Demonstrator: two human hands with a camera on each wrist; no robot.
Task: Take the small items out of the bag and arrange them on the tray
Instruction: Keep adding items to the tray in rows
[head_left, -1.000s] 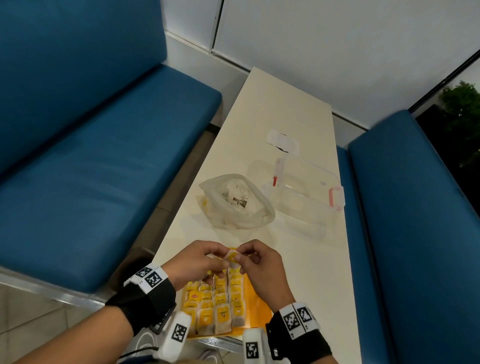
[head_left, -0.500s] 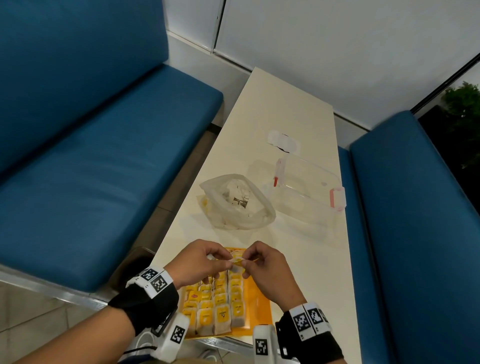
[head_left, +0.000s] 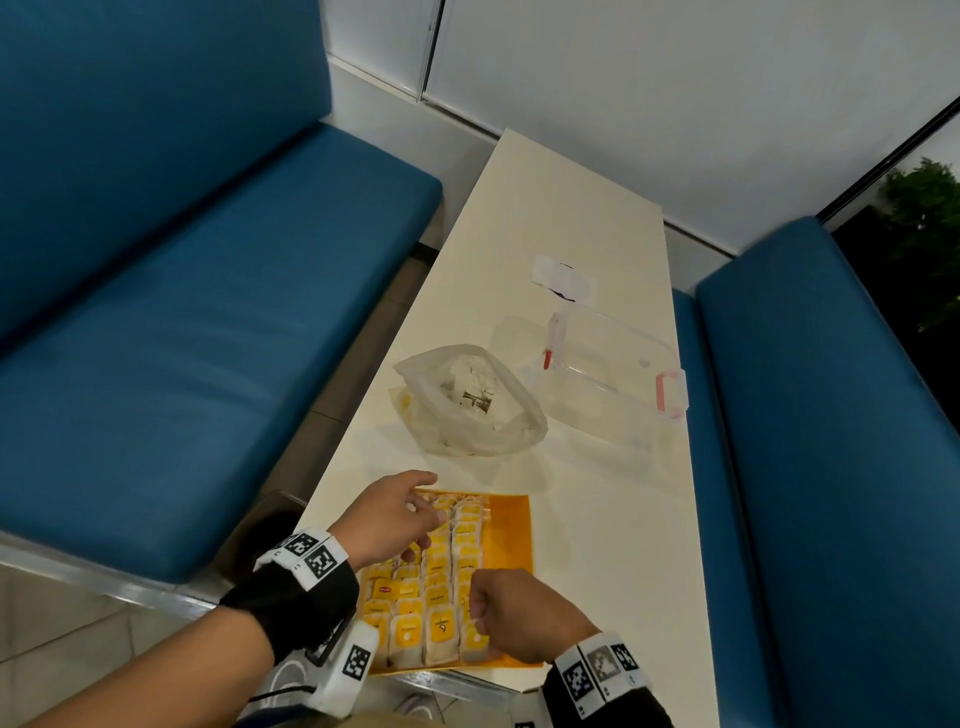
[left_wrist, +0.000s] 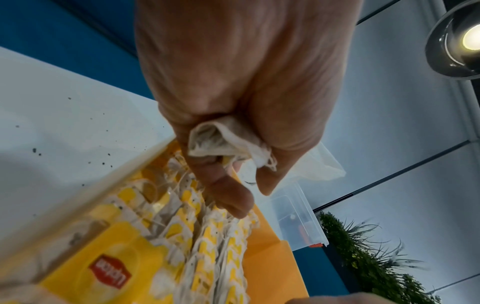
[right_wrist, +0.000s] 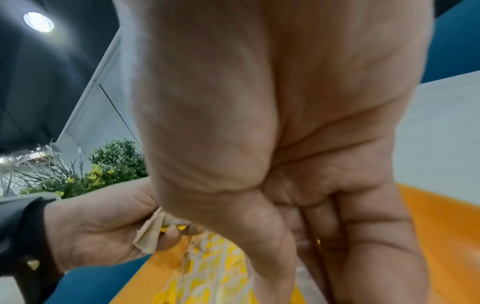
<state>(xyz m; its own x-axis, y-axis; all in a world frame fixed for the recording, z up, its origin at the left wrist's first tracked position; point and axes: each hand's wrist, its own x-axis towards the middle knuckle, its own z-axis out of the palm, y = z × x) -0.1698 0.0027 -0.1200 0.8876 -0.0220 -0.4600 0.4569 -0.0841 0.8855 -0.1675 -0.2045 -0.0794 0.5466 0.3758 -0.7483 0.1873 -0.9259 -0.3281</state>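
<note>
An orange tray (head_left: 511, 525) at the table's near end carries several rows of yellow-tagged tea bags (head_left: 439, 597). My left hand (head_left: 415, 512) hovers over the tray's far-left corner and grips a crumpled tea bag (left_wrist: 221, 142), also seen as a pale tea bag (right_wrist: 149, 232) in the right wrist view. My right hand (head_left: 480, 608) is over the near right rows with its fingers (right_wrist: 324, 216) curled into the palm and the thumb pointing down; I see nothing in it. The clear plastic bag (head_left: 467, 400) lies open beyond the tray, with white items inside.
A clear lidded container (head_left: 613, 374) with pink clasps sits right of the bag. A small white packet (head_left: 563, 275) lies farther back. Blue benches (head_left: 182, 338) flank the narrow cream table (head_left: 597, 545). The tray's right strip is bare orange.
Both hands were pinching one tea bag together above the tray's far end. My right hand has let go and drawn back to the near rows; my left hand keeps the tea bag.
</note>
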